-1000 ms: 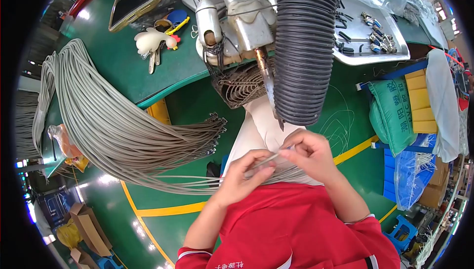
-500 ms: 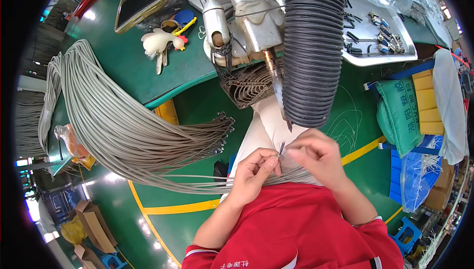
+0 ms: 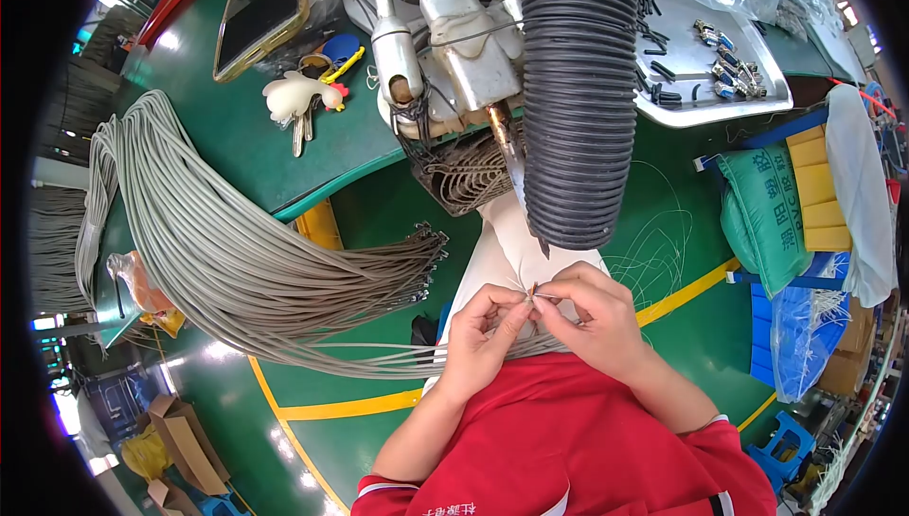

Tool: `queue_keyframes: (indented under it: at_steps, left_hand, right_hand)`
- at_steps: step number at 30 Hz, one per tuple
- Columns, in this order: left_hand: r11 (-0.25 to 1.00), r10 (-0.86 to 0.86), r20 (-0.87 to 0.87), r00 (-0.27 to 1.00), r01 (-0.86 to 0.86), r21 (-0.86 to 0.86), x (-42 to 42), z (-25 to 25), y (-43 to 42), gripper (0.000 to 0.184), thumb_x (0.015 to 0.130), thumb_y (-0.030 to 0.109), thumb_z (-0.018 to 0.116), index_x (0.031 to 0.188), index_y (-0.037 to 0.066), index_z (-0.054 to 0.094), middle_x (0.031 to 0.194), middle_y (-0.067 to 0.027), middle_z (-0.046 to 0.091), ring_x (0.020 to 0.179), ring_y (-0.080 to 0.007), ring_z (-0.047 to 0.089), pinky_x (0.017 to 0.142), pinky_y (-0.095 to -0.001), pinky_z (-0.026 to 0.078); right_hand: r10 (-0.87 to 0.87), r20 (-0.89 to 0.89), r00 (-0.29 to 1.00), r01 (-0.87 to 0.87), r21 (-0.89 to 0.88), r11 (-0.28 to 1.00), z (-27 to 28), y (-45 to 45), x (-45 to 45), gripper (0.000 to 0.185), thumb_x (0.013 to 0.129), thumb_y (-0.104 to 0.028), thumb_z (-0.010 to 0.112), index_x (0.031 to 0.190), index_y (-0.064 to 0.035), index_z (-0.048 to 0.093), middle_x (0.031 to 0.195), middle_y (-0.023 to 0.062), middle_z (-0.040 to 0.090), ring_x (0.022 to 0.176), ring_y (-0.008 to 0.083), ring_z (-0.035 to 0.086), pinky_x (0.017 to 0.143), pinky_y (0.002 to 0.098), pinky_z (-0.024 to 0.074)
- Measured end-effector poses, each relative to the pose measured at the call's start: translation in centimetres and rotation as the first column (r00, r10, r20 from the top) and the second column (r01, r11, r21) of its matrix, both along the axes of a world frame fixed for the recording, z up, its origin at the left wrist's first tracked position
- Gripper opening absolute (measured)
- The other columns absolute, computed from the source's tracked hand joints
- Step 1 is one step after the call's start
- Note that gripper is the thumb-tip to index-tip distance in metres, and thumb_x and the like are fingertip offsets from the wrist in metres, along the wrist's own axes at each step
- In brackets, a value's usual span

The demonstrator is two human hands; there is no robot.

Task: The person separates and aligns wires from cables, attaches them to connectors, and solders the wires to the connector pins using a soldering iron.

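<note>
1. Head view, hands: the left hand (image 3: 487,334) pinches a splayed cable end (image 3: 529,296) between thumb and forefinger. The right hand (image 3: 598,323) meets it, thumb and forefinger pressed together, apparently on one of its thin wires.
2. Head view, place and direction: the cable end is above the person's lap, between the two sets of fingertips and below the soldering iron (image 3: 514,164), well apart from its tip. Its fine wires fan out, some pointing away from the body, one toward the right hand. The cable's own long axis is hidden by the left fingers, so cannot be told.
3. Head view, step: the work in hand looks like separating or straightening wires. That judged, the next move calls for a steady left pinch and small, light right-finger motions.
4. Head view, surroundings: a large grey cable bundle (image 3: 222,222) curves down at the left.
</note>
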State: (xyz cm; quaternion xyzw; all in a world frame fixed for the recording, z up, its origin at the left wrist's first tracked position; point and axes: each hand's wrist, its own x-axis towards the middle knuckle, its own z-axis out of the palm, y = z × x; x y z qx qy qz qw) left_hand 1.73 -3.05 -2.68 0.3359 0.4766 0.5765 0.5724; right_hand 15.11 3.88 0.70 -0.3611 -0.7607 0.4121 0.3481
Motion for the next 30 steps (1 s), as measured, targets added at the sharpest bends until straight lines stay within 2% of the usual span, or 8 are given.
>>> queue_keyframes:
  at_steps: [2,7,10,14,15,18,25,30]
  left_hand:
    - [0.999,0.025,-0.072,0.997,-0.023,0.032,0.3,-0.1,0.1,0.008,0.086,0.005,0.051,0.093,0.001,0.049,0.081,-0.0037,0.057,0.061,-0.0029,0.046,0.054,-0.0159,0.036]
    - [0.996,0.087,0.111,0.99,-0.087,-0.003,0.5,-0.5,-0.2,0.009,0.085,0.004,0.052,0.092,0.001,0.048,0.082,-0.0047,0.058,0.06,-0.0036,0.045,0.054,-0.0169,0.037]
    - [0.998,0.053,0.238,0.97,-0.058,0.014,0.2,-0.6,-0.2,0.008,0.086,0.005,0.051,0.092,0.002,0.048,0.081,-0.0053,0.058,0.06,-0.0039,0.046,0.054,-0.017,0.037]
    - [0.997,-0.079,0.297,0.952,0.078,0.015,-1.0,-0.2,-0.1,0.008,0.087,0.008,0.049,0.092,0.002,0.048,0.079,-0.0057,0.058,0.06,-0.0045,0.046,0.054,-0.0166,0.037]
    - [0.995,-0.101,0.293,0.951,0.103,0.009,-1.2,-0.1,-0.1,0.008,0.088,0.009,0.049,0.091,0.002,0.048,0.079,-0.0056,0.058,0.06,-0.0045,0.046,0.053,-0.0163,0.036]
    - [0.988,-0.146,0.287,0.947,0.153,-0.003,-1.4,0.2,0.0,0.009,0.088,0.011,0.048,0.091,0.002,0.049,0.077,-0.0054,0.058,0.059,-0.0044,0.046,0.052,-0.0158,0.035]
    - [0.988,-0.148,0.18,0.973,0.153,-0.013,-1.3,0.5,0.1,0.008,0.087,0.011,0.048,0.088,0.003,0.048,0.072,-0.0091,0.057,0.052,-0.0037,0.04,0.046,-0.016,0.028]
    - [0.989,-0.136,0.195,0.971,0.143,-0.022,-1.4,0.4,0.0,0.008,0.087,0.011,0.049,0.088,0.003,0.048,0.072,-0.0089,0.057,0.053,-0.004,0.04,0.048,-0.0166,0.03]
  right_hand:
    - [0.005,0.063,0.998,-0.006,0.017,1.0,0.2,-0.1,0.0,0.011,0.072,0.002,0.062,0.082,-0.0006,0.058,0.073,0.0066,0.056,0.055,0.0119,0.055,0.045,0.022,0.0412]
    - [-0.047,-0.028,0.998,0.043,-0.135,0.99,-0.9,-0.9,-0.6,0.012,0.072,0.003,0.06,0.083,-0.0004,0.058,0.074,0.005,0.056,0.053,0.0055,0.051,0.043,0.0194,0.0378]
    - [-0.258,-0.402,0.879,-0.075,-0.649,0.757,-2.0,-1.5,-1.0,0.011,0.072,0.003,0.06,0.082,0.0002,0.058,0.075,0.0037,0.056,0.05,0.0,0.042,0.042,0.0176,0.0322]
    - [-0.262,-0.513,0.818,-0.291,-0.761,0.58,-1.1,-0.3,-0.8,0.01,0.072,0.004,0.06,0.081,-0.0002,0.06,0.08,0.0044,0.056,0.045,0.0009,0.035,0.041,0.0172,0.0281]
    - [-0.264,-0.513,0.817,-0.29,-0.76,0.582,-0.8,0.0,-0.6,0.01,0.072,0.004,0.06,0.081,-0.0002,0.06,0.08,0.0044,0.056,0.045,0.0009,0.035,0.041,0.0172,0.0281]
    - [0.098,-0.144,0.985,-0.133,-0.254,0.958,0.1,0.8,0.4,0.013,0.071,0.001,0.062,0.084,0.0007,0.061,0.075,0.004,0.056,0.051,0.0023,0.042,0.042,0.019,0.0325]
    - [0.122,-0.093,0.988,-0.138,-0.187,0.973,0.9,1.0,0.4,0.015,0.07,0.001,0.062,0.085,0.0006,0.061,0.075,0.0032,0.057,0.048,0.0017,0.038,0.042,0.0179,0.0301]
    - [0.084,-0.107,0.991,-0.108,-0.239,0.965,0.8,0.7,0.3,0.011,0.071,0.001,0.061,0.081,0.0004,0.06,0.075,0.0027,0.056,0.045,0.0006,0.035,0.041,0.0177,0.0286]
